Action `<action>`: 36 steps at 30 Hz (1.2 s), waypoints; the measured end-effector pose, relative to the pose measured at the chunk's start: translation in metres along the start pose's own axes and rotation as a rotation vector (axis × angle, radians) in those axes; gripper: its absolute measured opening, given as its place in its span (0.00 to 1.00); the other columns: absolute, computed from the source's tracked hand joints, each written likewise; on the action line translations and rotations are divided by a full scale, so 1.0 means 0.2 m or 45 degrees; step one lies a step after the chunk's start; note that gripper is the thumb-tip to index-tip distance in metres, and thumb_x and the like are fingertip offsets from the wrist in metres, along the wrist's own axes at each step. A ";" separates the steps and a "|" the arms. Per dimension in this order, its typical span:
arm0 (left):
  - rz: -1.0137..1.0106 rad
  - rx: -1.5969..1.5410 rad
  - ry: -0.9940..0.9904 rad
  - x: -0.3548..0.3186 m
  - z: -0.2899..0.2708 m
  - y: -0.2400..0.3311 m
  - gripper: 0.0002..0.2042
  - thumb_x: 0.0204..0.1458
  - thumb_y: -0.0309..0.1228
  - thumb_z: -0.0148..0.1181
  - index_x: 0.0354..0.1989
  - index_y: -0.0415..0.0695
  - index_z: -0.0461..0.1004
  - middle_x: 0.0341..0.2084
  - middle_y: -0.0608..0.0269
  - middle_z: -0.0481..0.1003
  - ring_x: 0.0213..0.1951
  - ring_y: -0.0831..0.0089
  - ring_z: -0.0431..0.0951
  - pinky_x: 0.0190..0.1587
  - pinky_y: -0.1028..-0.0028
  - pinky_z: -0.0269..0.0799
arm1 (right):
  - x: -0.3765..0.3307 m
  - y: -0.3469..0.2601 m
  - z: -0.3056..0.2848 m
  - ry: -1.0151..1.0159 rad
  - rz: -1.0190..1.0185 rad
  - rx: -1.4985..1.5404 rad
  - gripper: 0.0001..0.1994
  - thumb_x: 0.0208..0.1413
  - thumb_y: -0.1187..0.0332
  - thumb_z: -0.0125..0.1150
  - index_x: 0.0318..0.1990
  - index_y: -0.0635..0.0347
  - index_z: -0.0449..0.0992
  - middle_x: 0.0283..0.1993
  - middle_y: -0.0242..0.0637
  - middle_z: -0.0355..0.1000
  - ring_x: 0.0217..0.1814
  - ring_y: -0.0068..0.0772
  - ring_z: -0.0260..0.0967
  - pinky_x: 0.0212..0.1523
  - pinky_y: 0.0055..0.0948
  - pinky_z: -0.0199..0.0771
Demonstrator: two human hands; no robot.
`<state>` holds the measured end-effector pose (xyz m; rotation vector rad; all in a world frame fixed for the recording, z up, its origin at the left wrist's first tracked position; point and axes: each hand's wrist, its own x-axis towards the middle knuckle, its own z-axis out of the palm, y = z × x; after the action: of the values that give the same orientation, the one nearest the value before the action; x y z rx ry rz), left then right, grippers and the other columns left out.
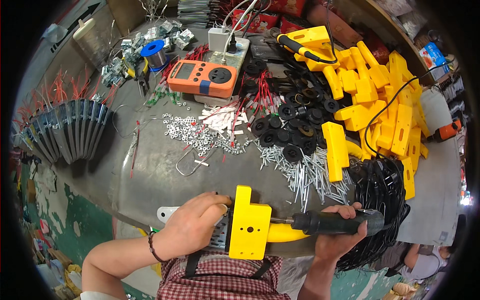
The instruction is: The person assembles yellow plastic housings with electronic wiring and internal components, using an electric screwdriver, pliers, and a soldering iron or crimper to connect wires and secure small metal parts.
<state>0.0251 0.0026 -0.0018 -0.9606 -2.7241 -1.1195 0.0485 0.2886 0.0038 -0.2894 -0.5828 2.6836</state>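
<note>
My left hand (192, 225) is closed on a perforated metal plate (218, 236), pressed against one side of a yellow plastic housing (252, 222). The housing has a curved yellow handle (286, 233) on its right. My right hand (345, 227) wraps around a dark electric screwdriver (325, 223), lying level, its shaft (281, 219) pointing left to the housing just above the handle. Where the bit ends is hidden by the housing. A rounded metal end (166, 214) with a hole sticks out left of my left hand.
Loose screws (305, 172), white nuts (187, 132) and black round knobs (295, 125) lie across the grey table (135, 185). Yellow housings (380, 100) are heaped at the right, beside coiled black cables (382, 190). An orange meter (202, 77) and a solder spool (154, 54) stand farther back; metal plates (70, 127) fan out left.
</note>
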 end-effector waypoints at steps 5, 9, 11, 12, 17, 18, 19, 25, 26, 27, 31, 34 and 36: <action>-0.013 -0.004 0.036 0.01 0.00 0.01 0.18 0.32 0.15 0.54 0.38 0.37 0.67 0.44 0.54 0.71 0.46 0.51 0.73 0.50 0.61 0.70 | 0.00 0.00 0.00 0.005 -0.008 -0.013 0.19 0.49 0.58 0.59 0.47 0.47 0.63 0.32 0.22 0.59 0.38 0.19 0.59 0.54 0.34 0.61; 0.002 -0.022 0.050 0.01 0.00 0.01 0.17 0.33 0.16 0.55 0.37 0.38 0.67 0.43 0.55 0.71 0.44 0.53 0.73 0.47 0.61 0.71 | 0.00 0.01 0.00 -0.018 -0.008 0.031 0.18 0.50 0.58 0.59 0.47 0.47 0.64 0.32 0.22 0.59 0.38 0.20 0.59 0.53 0.35 0.61; -0.005 -0.012 0.039 0.01 -0.01 0.01 0.17 0.32 0.16 0.56 0.36 0.38 0.66 0.43 0.54 0.72 0.42 0.54 0.74 0.44 0.61 0.71 | 0.00 0.01 0.00 -0.014 0.019 0.065 0.18 0.50 0.59 0.59 0.47 0.48 0.64 0.32 0.23 0.58 0.38 0.21 0.59 0.54 0.36 0.61; -0.002 -0.012 0.033 0.01 -0.01 0.02 0.17 0.32 0.16 0.56 0.36 0.38 0.66 0.43 0.54 0.72 0.42 0.54 0.74 0.44 0.61 0.71 | 0.00 0.01 0.00 -0.010 0.014 0.068 0.18 0.50 0.59 0.59 0.47 0.48 0.64 0.32 0.23 0.58 0.38 0.21 0.59 0.54 0.36 0.61; -0.042 -0.044 0.110 0.08 0.04 0.03 0.17 0.40 0.15 0.54 0.41 0.38 0.65 0.43 0.52 0.72 0.40 0.54 0.74 0.42 0.63 0.71 | 0.01 -0.06 -0.02 -0.149 -0.055 -0.052 0.19 0.52 0.59 0.56 0.51 0.51 0.64 0.34 0.27 0.59 0.39 0.24 0.58 0.57 0.39 0.56; -0.022 -0.049 0.087 0.09 0.05 0.04 0.17 0.40 0.15 0.54 0.41 0.38 0.65 0.43 0.52 0.72 0.40 0.54 0.74 0.42 0.63 0.71 | 0.02 -0.07 -0.01 -0.133 -0.081 -0.046 0.19 0.52 0.59 0.56 0.51 0.51 0.64 0.34 0.27 0.59 0.39 0.24 0.58 0.57 0.39 0.56; -0.173 -0.159 0.148 0.09 0.06 0.05 0.18 0.43 0.17 0.54 0.45 0.37 0.64 0.43 0.51 0.72 0.40 0.55 0.75 0.43 0.63 0.71 | 0.02 -0.09 0.02 -0.128 -0.082 -0.083 0.20 0.52 0.59 0.55 0.52 0.51 0.64 0.35 0.28 0.60 0.39 0.25 0.58 0.57 0.39 0.55; -0.137 -0.149 -0.033 0.06 0.02 0.02 0.35 0.44 0.34 0.64 0.59 0.33 0.56 0.48 0.45 0.69 0.46 0.52 0.73 0.50 0.60 0.67 | -0.12 -0.22 -0.04 -0.139 0.017 -0.077 0.22 0.51 0.58 0.57 0.53 0.50 0.63 0.32 0.30 0.63 0.38 0.28 0.59 0.52 0.39 0.56; -0.121 -0.114 -0.065 0.06 0.02 0.01 0.37 0.44 0.37 0.65 0.60 0.32 0.55 0.48 0.44 0.68 0.47 0.51 0.72 0.51 0.59 0.66 | -0.14 -0.22 -0.05 -0.130 0.001 -0.075 0.22 0.51 0.58 0.57 0.53 0.50 0.63 0.32 0.30 0.63 0.38 0.28 0.59 0.52 0.39 0.56; -0.106 -0.078 -0.094 0.06 0.03 0.01 0.40 0.43 0.40 0.66 0.61 0.32 0.53 0.49 0.44 0.68 0.48 0.50 0.71 0.52 0.58 0.65 | -0.15 -0.22 -0.05 -0.114 0.003 -0.075 0.22 0.50 0.59 0.57 0.53 0.50 0.63 0.32 0.30 0.63 0.38 0.28 0.59 0.52 0.39 0.56; -0.068 -0.066 -0.094 0.07 0.03 0.00 0.41 0.43 0.40 0.66 0.62 0.32 0.52 0.49 0.43 0.68 0.48 0.49 0.71 0.52 0.58 0.65 | -0.16 -0.20 -0.08 -0.051 -0.001 -0.050 0.23 0.49 0.59 0.59 0.53 0.51 0.63 0.34 0.31 0.65 0.38 0.28 0.59 0.52 0.40 0.55; -0.029 0.005 -0.067 0.08 0.03 -0.01 0.41 0.43 0.40 0.66 0.62 0.32 0.52 0.47 0.43 0.68 0.46 0.49 0.70 0.51 0.58 0.65 | -0.15 -0.16 -0.07 -0.044 0.004 -0.034 0.23 0.48 0.59 0.60 0.51 0.51 0.64 0.33 0.30 0.64 0.38 0.28 0.59 0.52 0.40 0.55; -0.071 -0.032 -0.102 0.06 0.00 0.00 0.41 0.42 0.40 0.66 0.61 0.31 0.53 0.46 0.43 0.68 0.45 0.48 0.69 0.50 0.57 0.64 | -0.15 -0.14 -0.06 -0.064 0.029 -0.022 0.22 0.47 0.60 0.60 0.51 0.51 0.65 0.32 0.30 0.63 0.37 0.27 0.58 0.51 0.39 0.55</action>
<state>0.0153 0.0097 0.0024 -0.9594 -2.8233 -1.1513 0.0881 0.3045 0.0081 -0.2348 -0.6212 2.7159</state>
